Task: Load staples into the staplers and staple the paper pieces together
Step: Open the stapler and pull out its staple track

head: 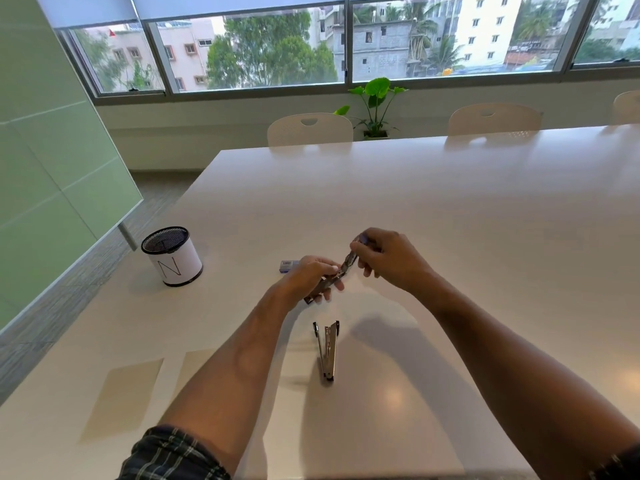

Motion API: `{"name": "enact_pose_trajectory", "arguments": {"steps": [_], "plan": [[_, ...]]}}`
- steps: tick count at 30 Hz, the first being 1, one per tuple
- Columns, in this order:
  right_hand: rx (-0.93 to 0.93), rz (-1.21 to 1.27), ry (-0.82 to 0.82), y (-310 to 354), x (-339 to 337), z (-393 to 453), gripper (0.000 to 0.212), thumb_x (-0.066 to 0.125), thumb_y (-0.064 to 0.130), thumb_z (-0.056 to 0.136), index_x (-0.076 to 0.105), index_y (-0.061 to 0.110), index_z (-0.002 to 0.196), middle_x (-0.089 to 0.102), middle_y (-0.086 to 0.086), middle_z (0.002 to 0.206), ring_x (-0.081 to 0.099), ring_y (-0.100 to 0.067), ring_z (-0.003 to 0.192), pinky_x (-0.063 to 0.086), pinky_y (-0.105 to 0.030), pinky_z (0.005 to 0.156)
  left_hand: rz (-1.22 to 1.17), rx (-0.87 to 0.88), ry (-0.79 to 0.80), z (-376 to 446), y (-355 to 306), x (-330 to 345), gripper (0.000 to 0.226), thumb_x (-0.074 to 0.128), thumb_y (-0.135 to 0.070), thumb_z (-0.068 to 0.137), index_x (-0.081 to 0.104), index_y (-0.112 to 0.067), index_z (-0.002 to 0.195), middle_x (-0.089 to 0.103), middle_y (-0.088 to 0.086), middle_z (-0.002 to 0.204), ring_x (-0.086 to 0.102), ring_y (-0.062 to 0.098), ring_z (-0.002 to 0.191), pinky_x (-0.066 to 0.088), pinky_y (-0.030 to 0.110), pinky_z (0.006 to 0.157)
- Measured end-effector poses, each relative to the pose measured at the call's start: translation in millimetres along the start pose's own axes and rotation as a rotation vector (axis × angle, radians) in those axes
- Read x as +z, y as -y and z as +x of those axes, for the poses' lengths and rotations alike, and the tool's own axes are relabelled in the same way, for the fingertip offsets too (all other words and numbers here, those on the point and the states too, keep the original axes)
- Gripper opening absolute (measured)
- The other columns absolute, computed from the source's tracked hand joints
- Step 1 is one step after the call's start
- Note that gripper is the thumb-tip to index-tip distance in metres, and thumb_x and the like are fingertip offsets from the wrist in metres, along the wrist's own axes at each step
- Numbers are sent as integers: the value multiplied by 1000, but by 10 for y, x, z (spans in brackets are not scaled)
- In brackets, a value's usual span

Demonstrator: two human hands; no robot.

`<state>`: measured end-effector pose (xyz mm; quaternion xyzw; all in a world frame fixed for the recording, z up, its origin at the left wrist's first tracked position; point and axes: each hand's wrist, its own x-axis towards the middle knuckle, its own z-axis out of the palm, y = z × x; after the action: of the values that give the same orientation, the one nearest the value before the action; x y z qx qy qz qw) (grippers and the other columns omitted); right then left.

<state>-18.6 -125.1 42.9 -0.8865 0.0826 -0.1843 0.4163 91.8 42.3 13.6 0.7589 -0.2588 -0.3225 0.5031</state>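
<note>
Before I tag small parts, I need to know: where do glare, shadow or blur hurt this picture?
Head view: glare on the table near the lying stapler; arm shadows beside it; the held stapler is blurred; window lines bow from the wide lens.

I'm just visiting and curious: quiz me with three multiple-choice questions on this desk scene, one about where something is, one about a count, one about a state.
1. Where is the mesh pen cup?
A. left of the hands
B. right of the hands
C. on a chair

2. How many staplers show?
A. one
B. two
C. four

3. What state is the stapler on the table in?
A. held
C. boxed
B. lying untouched

Answers:
1 A: it stands on the white table, left of the left hand.
2 B: one held stapler between the left hand and the right hand, one lying nearer.
3 B: no hand touches it.
</note>
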Motion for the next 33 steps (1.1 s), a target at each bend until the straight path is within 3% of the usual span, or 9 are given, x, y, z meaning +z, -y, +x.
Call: {"name": "enact_pose_trajectory", "arguments": {"steps": [3,9,12,14,17,23,28,30,33], "plan": [[16,187,86,-120,-68,-4,9,70,12,96,73,8,103,77,-9,81,76,-22,72,62,-33,68,15,-17,-70,-4,32,-63,20,56,-13,97,72,-8,108,71,13,89,58,20,61,39,26,50],[144,321,298,-349,-115,-76,24,79,14,90,75,10,113,78,-13,90,74,-23,80,61,-32,76,131,93,-170,-28,100,-152,12,70,-10,94,74,-16,104,68,1,84,55,5,60,44,20,53],[121,206,254,-441,-77,-87,19,80,14,89,78,17,108,78,-13,91,71,-19,75,61,-35,75,295,200,-209,-49,113,-167,15,77,-12,89,76,-22,100,73,-6,94,56,-3,64,46,21,65],[80,29,214,-494,-49,-85,19,82,19,86,80,27,103,78,1,86,69,-13,73,58,-34,76,462,231,-224,-64,123,-155,18,80,-16,86,78,-28,98,73,-12,93,54,1,67,44,28,69],[50,-76,173,-506,-20,-110,14,82,24,86,81,31,99,73,17,73,65,-3,65,51,-19,66,551,266,-246,-57,144,-127,17,79,-18,86,78,-29,99,72,-14,91,53,2,72,45,30,73],[213,245,71,-494,-31,-72,13,70,21,98,77,11,96,80,-7,81,70,-16,68,49,-24,61,520,283,-288,-40,118,-131,21,78,-25,88,74,-32,107,71,-13,88,59,0,75,51,31,78],[387,350,42,-516,20,-123,13,64,11,100,71,1,96,78,-20,81,66,-19,63,43,-26,54,634,266,-239,-33,134,-27,16,84,-27,81,77,-30,94,70,-14,88,60,2,79,51,30,80],[417,341,1,-574,70,-152,14,65,12,100,72,3,91,75,-20,79,61,-17,59,39,-25,52,662,280,-229,-28,153,16,12,83,-24,83,79,-26,94,69,-11,95,63,7,86,50,25,81],[404,215,-44,-686,131,-184,15,70,19,96,75,14,83,67,-2,66,54,-13,58,43,-29,59,682,294,-199,-17,192,50,9,81,-21,86,81,-19,95,67,-9,98,66,11,91,58,34,88]]}}
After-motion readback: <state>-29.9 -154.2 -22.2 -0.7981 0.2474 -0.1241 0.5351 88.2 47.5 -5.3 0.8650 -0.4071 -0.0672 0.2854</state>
